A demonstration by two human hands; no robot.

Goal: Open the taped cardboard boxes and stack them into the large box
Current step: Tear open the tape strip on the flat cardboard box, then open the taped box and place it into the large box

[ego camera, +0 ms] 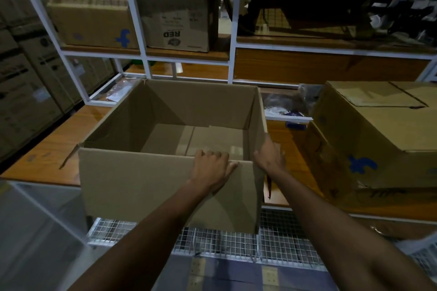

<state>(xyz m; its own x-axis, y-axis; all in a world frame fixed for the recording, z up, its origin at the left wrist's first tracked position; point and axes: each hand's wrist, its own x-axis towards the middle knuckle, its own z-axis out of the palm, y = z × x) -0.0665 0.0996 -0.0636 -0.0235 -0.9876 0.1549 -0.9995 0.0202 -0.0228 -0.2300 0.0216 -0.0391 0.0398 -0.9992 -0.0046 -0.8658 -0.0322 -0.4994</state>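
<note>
At the near edge of the wooden table point(54, 146), above a white wire-mesh rack point(279, 243), both my forearms reach forward to the large open box point(146, 186). My left hand point(212, 168) grips the top edge of its near wall, fingers curled over the rim into the inside, thumb against the outer face. My right hand point(269, 156) lies against the right-hand near corner of the same box, palm on the side wall; whether its fingers curl round the edge I cannot tell. The box stands upright with its top open, its near wall hanging past the table edge, and I can see the folded bottom flaps inside. To my right, well apart from it, a closed cardboard box with a blue logo point(378, 139) sits on the table. Beyond, a white-framed shelf point(231, 64) holds another box with a blue mark point(92, 21) and, just beside it, a box printed RED point(175, 19)
</note>
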